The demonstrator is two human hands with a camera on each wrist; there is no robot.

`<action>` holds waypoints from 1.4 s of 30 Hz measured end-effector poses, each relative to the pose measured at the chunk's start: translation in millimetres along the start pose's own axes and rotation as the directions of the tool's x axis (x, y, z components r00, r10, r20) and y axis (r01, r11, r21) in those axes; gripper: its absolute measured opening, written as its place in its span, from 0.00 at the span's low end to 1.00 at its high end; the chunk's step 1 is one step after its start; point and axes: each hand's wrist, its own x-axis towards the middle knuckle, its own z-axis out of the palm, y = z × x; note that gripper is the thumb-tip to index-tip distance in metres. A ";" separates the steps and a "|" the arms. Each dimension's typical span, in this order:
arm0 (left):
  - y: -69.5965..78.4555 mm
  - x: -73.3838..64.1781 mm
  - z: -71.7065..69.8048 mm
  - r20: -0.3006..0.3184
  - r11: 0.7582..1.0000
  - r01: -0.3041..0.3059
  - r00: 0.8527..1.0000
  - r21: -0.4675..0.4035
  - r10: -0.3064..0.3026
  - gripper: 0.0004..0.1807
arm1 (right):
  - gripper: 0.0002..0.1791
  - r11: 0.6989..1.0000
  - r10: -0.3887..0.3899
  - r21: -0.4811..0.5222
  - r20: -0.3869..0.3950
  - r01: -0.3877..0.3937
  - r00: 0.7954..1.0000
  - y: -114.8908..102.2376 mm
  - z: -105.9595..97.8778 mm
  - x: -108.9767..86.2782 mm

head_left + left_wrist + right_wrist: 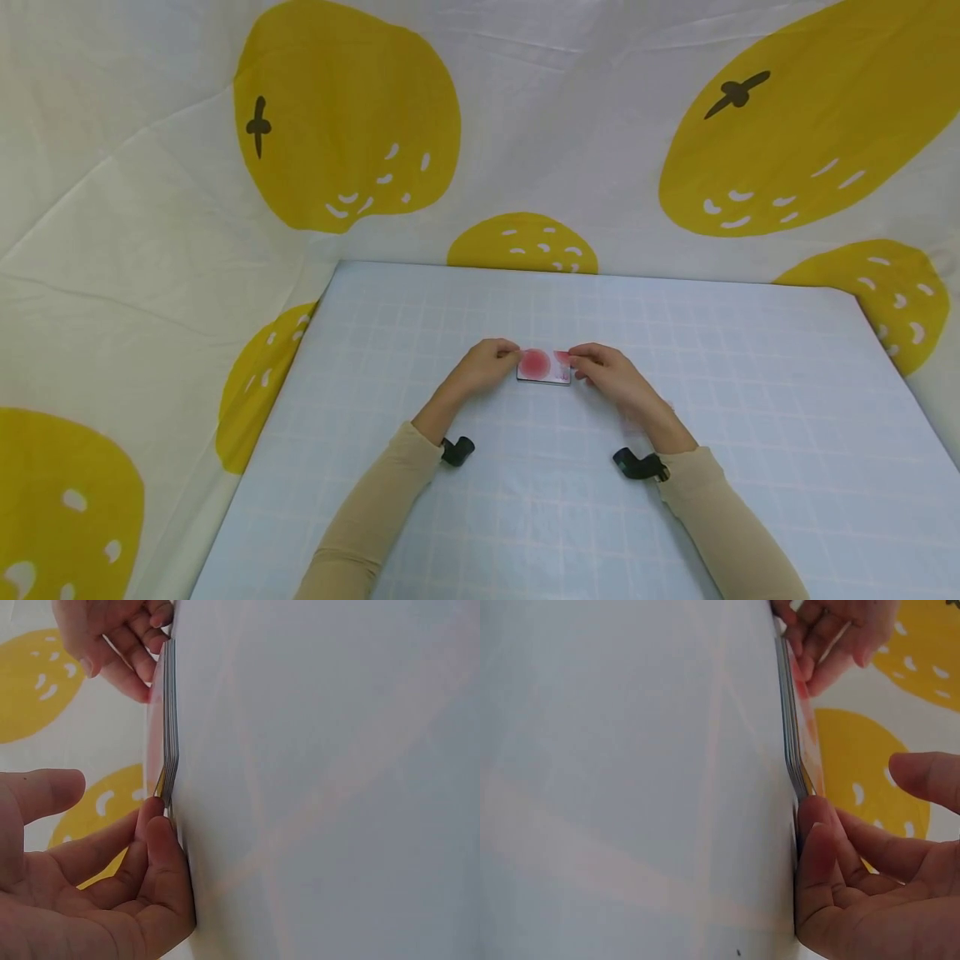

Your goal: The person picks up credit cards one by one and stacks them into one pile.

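A small stack of thin rectangular cards (536, 364), white on top with pink-red circular shapes, lies flat between both hands on the table. Its layered edge shows in the left wrist view. My left hand (486, 367) grips the stack's left end with its fingertips, low over the tabletop. At the opposite end, the fingertips of my right hand (609, 377) hold the right edge. Beside the fingertips, the top card stands slightly apart from the layers (789, 720) below it. In both wrist views the nearer hand has one digit held away from the stack.
A pale blue-white grid-patterned cloth (525, 500) covers the table. Behind and to the left hangs a white curtain (562, 125) with large yellow fruit prints. A small black camera sits at each wrist, by the beige sleeves (375, 500).
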 end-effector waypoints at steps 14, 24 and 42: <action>-1.9 0.9 1.4 -0.001 1.000 0.015 1.000 0.012 -0.015 0.21 | 0.23 0.999 -0.028 -0.030 -0.007 0.028 1.000 -0.7 2.1 0.4; -2.1 1.5 2.7 -0.006 0.999 0.018 1.000 0.036 -0.017 0.21 | 0.23 0.999 -0.012 -0.041 -0.020 0.011 1.000 -0.9 3.5 1.1; -2.5 1.7 4.5 -0.011 0.999 0.048 0.999 0.024 -0.048 0.22 | 0.23 0.996 -0.009 -0.089 -0.033 0.006 0.999 -0.3 5.2 3.4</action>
